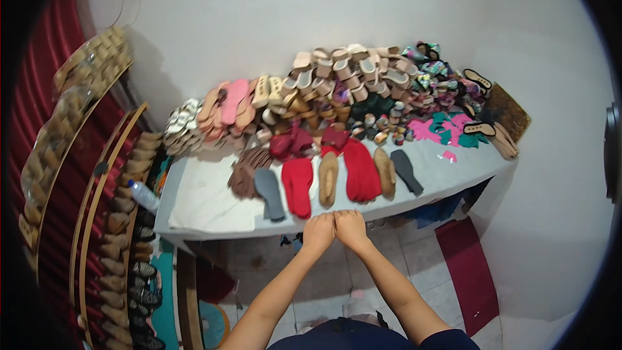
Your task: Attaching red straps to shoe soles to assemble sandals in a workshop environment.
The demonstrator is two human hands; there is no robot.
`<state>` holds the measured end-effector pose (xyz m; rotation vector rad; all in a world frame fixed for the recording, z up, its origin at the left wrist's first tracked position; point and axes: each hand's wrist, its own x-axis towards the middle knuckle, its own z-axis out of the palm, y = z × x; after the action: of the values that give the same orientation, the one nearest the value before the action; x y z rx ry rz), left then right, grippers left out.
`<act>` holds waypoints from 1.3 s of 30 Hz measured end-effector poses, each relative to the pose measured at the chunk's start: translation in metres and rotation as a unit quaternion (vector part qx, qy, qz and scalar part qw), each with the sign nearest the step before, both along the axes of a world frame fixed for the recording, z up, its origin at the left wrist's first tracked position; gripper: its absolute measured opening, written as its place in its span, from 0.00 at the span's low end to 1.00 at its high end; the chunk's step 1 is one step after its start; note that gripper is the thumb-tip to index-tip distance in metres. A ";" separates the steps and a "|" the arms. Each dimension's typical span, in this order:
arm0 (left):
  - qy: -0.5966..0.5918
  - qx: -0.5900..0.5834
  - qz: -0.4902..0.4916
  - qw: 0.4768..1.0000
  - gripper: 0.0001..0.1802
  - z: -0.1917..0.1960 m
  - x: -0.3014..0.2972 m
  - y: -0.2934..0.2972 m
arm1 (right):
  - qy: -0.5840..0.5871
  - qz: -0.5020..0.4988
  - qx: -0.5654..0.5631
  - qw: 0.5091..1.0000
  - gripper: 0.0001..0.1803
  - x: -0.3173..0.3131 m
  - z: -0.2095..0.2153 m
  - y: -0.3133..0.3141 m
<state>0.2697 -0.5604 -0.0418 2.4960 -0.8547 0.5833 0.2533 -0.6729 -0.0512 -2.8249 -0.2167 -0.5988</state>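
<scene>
My left hand (319, 233) and my right hand (350, 229) are side by side at the front edge of the table (453, 178), knuckles up and fingers curled. Whatever they may hold is hidden. Just beyond them stands a tan shoe last (328, 181), with a second last (384, 174) farther right. Red sole-shaped pieces (298, 188) lie left of the first last, and a larger red stack (361, 172) lies between the two. Grey sole pieces (269, 194) are at the left, and another grey sole (407, 172) is at the right.
Heaped sandals (369, 68) fill the back of the table. Brown pieces (251, 174) are piled on a white sheet (210, 198); pink and green scraps (444, 128) lie at right. A rack of shoe lasts (113, 246) and a plastic bottle (144, 196) stand left. A maroon mat (468, 272) lies on the floor.
</scene>
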 end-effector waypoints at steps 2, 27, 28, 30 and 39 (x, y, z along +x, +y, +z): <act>0.076 -0.003 0.024 0.997 0.07 -0.013 0.018 -0.031 | -0.014 -0.013 0.025 0.999 0.11 0.020 -0.007 -0.029; 0.470 -0.001 0.041 0.882 0.42 -0.101 0.241 -0.152 | 0.025 -0.058 0.118 0.991 0.17 0.212 -0.055 -0.150; 0.465 0.003 0.036 0.884 0.42 -0.097 0.242 -0.153 | 0.018 -0.065 0.132 0.989 0.17 0.214 -0.055 -0.150; 0.466 0.003 0.043 0.884 0.43 -0.086 0.242 -0.153 | 0.036 -0.080 0.137 0.987 0.17 0.219 -0.055 -0.151; 0.342 -0.185 0.042 0.920 0.42 -0.102 0.245 -0.146 | 0.096 -0.081 0.251 0.960 0.18 0.238 -0.058 -0.158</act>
<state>0.5144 -0.7068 -0.1435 2.1481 -0.3258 -0.1183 0.4917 -0.8312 -0.1094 -2.3922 0.1819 -0.3437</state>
